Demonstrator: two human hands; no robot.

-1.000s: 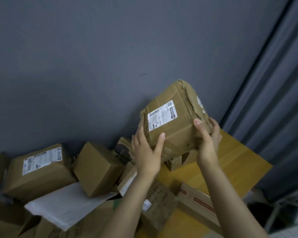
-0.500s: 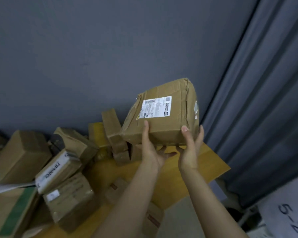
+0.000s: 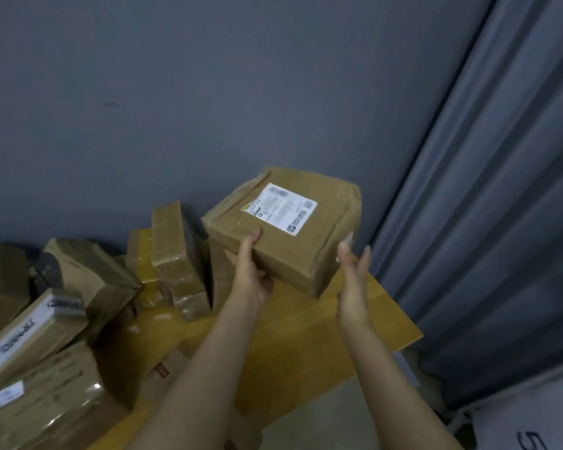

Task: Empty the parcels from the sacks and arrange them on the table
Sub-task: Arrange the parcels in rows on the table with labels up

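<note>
Lowered label-up since earlier, the parcel [image 3: 293, 251] is gripped by the left hand [image 3: 251, 277]; keep the flat-fingered right hand [image 3: 353, 287] at its corner while seating it on the counter [image 3: 290, 345].

The labelled parcel [image 3: 293, 228] was over the far right corner of the worktop [image 3: 355, 323], before the wall [image 3: 208, 92]. Two upright parcels [image 3: 173, 254] stood just left of it. Further left lay a pile of parcels [image 3: 36, 336]. The curtain [image 3: 501, 222] hung right of the worktop.

About nine parcels [image 3: 283, 228], one table [image 3: 306, 336], two hands [image 3: 251, 274].
</note>
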